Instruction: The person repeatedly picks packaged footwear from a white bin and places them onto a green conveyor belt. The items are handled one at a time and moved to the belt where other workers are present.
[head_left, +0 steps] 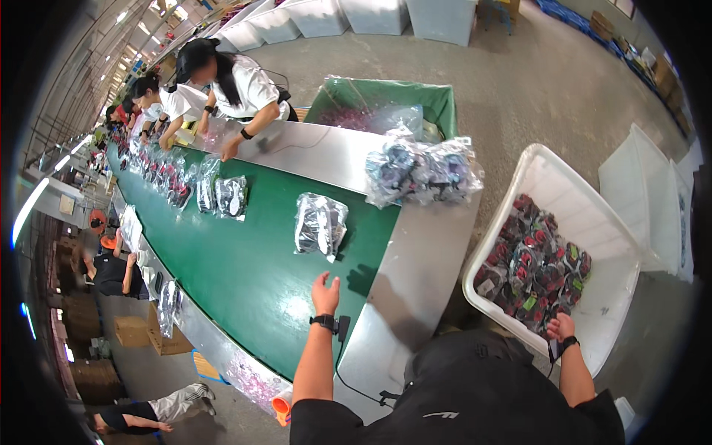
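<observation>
On the green conveyor belt (pixel 259 278), a clear plastic bag with a pair of dark and white shoes (pixel 320 224) lies just beyond my left hand (pixel 325 294). That hand hovers over the belt, fingers apart, holding nothing and not touching the bag. My right hand (pixel 561 326) is at the near part of a large white bin (pixel 601 222), above its contents. Its fingers are loosely bent and no item shows in them. Inside the bin is a heap of bagged black and red shoes (pixel 530 271), several with green tags.
Bagged bluish shoes (pixel 423 170) are piled on the metal table's corner (pixel 423 252). Behind it stands a green-lined container (pixel 437 100). Co-workers (pixel 241 81) handle bagged shoes farther up the belt. An orange tape roll (pixel 281 406) sits by the near left edge.
</observation>
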Available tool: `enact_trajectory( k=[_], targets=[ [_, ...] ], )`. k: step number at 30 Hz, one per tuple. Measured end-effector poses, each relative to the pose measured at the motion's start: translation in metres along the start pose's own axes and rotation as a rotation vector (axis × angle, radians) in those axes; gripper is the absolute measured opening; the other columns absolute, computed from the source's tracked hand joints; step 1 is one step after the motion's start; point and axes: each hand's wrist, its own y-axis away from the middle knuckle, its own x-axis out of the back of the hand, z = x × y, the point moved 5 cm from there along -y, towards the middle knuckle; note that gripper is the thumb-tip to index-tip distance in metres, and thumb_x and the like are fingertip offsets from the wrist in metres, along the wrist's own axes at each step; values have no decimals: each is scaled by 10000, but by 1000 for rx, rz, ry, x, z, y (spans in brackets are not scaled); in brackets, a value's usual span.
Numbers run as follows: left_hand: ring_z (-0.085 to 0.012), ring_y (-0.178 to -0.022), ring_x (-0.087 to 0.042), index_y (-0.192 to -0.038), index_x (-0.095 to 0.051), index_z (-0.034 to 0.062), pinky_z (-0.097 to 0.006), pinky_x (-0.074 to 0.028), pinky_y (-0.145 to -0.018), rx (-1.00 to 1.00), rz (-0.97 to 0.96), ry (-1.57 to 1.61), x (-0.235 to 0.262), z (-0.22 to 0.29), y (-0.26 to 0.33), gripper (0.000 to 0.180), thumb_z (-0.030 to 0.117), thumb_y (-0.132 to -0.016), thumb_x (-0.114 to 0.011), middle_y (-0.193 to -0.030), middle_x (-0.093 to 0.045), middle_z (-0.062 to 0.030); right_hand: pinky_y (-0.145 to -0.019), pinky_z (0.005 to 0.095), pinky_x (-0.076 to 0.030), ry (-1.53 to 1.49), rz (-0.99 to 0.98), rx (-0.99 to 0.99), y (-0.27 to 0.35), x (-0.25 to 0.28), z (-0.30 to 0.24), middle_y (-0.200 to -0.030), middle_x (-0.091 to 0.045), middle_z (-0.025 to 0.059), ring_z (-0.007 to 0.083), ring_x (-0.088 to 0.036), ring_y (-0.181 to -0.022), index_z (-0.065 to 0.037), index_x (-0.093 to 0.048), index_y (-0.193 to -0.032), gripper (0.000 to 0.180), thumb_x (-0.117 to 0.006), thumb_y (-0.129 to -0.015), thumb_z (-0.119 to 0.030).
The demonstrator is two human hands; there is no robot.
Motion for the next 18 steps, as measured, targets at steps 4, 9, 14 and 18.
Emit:
enact_trajectory(
  k=[4, 9, 14, 18],
  targets=[
    [-389, -1101, -594, -1165, -626, -42, -445, -459, -979, -141, 135, -77, 17, 12, -93, 495, 246, -782, -754, -1137, -644, -241, -483, 330, -551, 40, -42, 51, 55, -16, -13, -854, -619, 65, 199, -657, -642, -131, -450, -1338, 390, -546, -975, -233],
    [-418, -1164, -572, -1297, -543, -59, -460, -433, -1028, -67, 191, -192, 25, -1, -193, 729, 339, -731, -772, -1257, -596, -271, -489, 311, -559, 189, -15, 123, 112, -18, -9, -868, -633, 90, 205, -672, -652, -81, -445, -1350, 402, -542, -977, -194],
    [-370, -1235, -561, -1418, -408, -84, -405, -466, -1011, 321, -132, 100, -18, -57, -211, 950, 379, -696, -815, -1358, -538, -284, -547, 342, -574, 328, -32, 34, 139, -18, 8, -914, -657, 124, 214, -685, -675, -47, -493, -1283, 363, -566, -960, -195],
    [-281, -967, -659, -1242, -510, -126, -371, -524, -860, 251, -201, 519, -52, -61, -160, 738, 242, -692, -837, -1107, -673, -213, -556, 324, -567, 385, -83, 5, 143, -25, 10, -907, -659, 118, 212, -686, -680, -35, -515, -1253, 352, -593, -948, -191]
  ],
)
